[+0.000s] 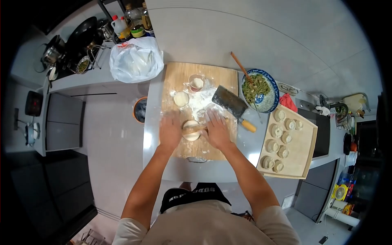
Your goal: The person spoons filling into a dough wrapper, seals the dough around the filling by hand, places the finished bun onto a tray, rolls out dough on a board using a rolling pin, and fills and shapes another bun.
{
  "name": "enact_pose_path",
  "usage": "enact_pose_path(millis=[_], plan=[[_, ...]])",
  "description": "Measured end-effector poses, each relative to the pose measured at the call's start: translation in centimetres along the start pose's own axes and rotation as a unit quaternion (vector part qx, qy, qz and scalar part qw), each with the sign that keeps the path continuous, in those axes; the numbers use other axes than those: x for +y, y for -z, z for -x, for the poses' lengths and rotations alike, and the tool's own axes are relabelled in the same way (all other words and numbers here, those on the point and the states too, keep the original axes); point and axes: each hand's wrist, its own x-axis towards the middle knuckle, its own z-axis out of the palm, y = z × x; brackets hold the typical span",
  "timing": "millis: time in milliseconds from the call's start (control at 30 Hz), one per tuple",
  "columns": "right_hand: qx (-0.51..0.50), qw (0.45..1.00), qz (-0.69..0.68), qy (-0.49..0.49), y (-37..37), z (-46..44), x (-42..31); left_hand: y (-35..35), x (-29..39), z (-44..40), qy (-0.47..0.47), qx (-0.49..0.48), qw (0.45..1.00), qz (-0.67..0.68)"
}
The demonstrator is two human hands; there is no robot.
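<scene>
On the floured wooden board (226,73), a wooden rolling pin (195,129) lies across a round dough wrapper (191,135). Its left end is under my left hand (170,127), which is blurred, and its right end is under my right hand (217,127). Both palms bear on the pin with the fingers reaching forward. Another flat dough round (181,99) rests just beyond my left hand. Farther back stands a small cup (195,76) with pale dough or flour in it. A cleaver (229,101) with a wooden handle lies beyond my right hand.
Right of the board sits a blue-and-white bowl (276,92) of green filling with a wooden-handled utensil. A wooden tray (296,163) holds several shaped dumplings. A white plastic bag (136,61) is at the back left, and an orange-rimmed bin (134,110) stands below the counter.
</scene>
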Motion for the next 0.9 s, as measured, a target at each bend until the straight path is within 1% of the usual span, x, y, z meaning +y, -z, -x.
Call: enact_pose_path(millis=[33, 67, 133, 167, 200, 267, 300, 367, 400, 433, 467, 500, 533, 567, 600, 633, 667, 733, 800, 833, 867, 900], plan=[[-0.010, 0.999, -0.028, 0.027, 0.3, 1.8, 0.4, 0.6, 0.4, 0.1, -0.077, 0.021, 0.991, 0.106], [-0.013, 0.999, -0.028, 0.022, 0.4, 3.4, 0.9, 0.9, 1.2, 0.4, -0.078, 0.015, 0.991, 0.108], [-0.020, 0.999, 0.022, 0.040, -0.1, 4.9, 2.1, 0.7, 2.3, -0.9, -0.100, -0.049, 0.973, 0.200], [-0.018, 0.999, 0.025, 0.038, 0.0, 5.7, 2.1, 0.3, 2.3, -1.4, -0.085, -0.090, 0.975, 0.183], [-0.018, 0.999, 0.012, 0.026, 0.7, 6.4, 1.7, 0.7, 2.3, -1.3, -0.087, -0.089, 0.975, 0.184], [-0.019, 1.000, -0.002, 0.018, 1.7, 7.6, 0.9, 1.5, 1.6, -1.0, 0.028, -0.230, 0.957, 0.176], [-0.005, 1.000, 0.004, 0.015, 2.2, 8.4, 0.3, 2.1, 1.4, -0.2, 0.029, -0.230, 0.957, 0.175], [0.007, 1.000, 0.009, 0.012, 2.3, 10.1, -0.8, 3.4, 1.0, 2.5, 0.126, -0.200, 0.943, 0.234], [0.001, 1.000, 0.007, -0.004, 2.1, 10.8, -1.4, 3.4, 0.9, 3.8, 0.128, -0.199, 0.943, 0.234], [-0.003, 1.000, 0.006, -0.020, 2.0, 10.7, -1.9, 3.2, 0.6, 4.9, 0.098, -0.076, 0.976, 0.180], [-0.002, 1.000, 0.005, -0.019, 1.5, 10.2, -2.3, 2.7, 0.2, 5.8, 0.067, 0.049, 0.989, 0.122], [0.009, 1.000, 0.014, -0.026, 1.1, 9.6, -3.0, 1.4, -0.4, 6.5, 0.070, 0.019, 0.995, 0.066], [0.019, 0.999, 0.024, -0.034, 0.9, 9.0, -3.8, 1.1, -0.5, 6.1, 0.072, 0.017, 0.995, 0.066], [0.016, 0.999, 0.024, -0.034, 0.4, 7.7, -4.1, 0.4, -0.6, 5.4, 0.071, 0.010, 0.997, 0.030], [0.028, 0.997, 0.039, -0.062, 0.0, 5.0, -3.9, -0.3, -0.7, 4.2, 0.068, 0.004, 0.998, -0.005], [0.040, 0.994, 0.053, -0.090, -0.4, 2.5, -3.3, -0.8, -0.9, 2.0, 0.069, 0.004, 0.998, -0.003], [0.037, 0.994, 0.052, -0.091, -0.7, 0.1, -2.4, -0.9, -1.3, -0.8, 0.086, 0.020, 0.996, -0.009], [0.044, 0.987, 0.085, -0.128, -1.6, -3.3, -1.2, -1.3, -1.8, -1.3, 0.104, 0.033, 0.994, -0.017], [0.045, 0.989, 0.065, -0.121, -1.2, -0.8, -1.8, -1.2, -1.5, -0.2, 0.095, 0.040, 0.994, -0.021], [-0.001, 0.991, 0.058, -0.119, -0.8, 2.2, -2.5, -1.1, -1.1, 2.1, 0.099, 0.018, 0.995, -0.010], [-0.047, 0.991, 0.050, -0.116, -0.3, 4.3, -3.2, -1.3, -0.8, 4.9, 0.075, -0.007, 0.997, -0.035], [-0.047, 0.991, 0.050, -0.115, 0.1, 4.9, -3.5, -0.9, -0.7, 6.6, 0.071, -0.033, 0.996, -0.038]])
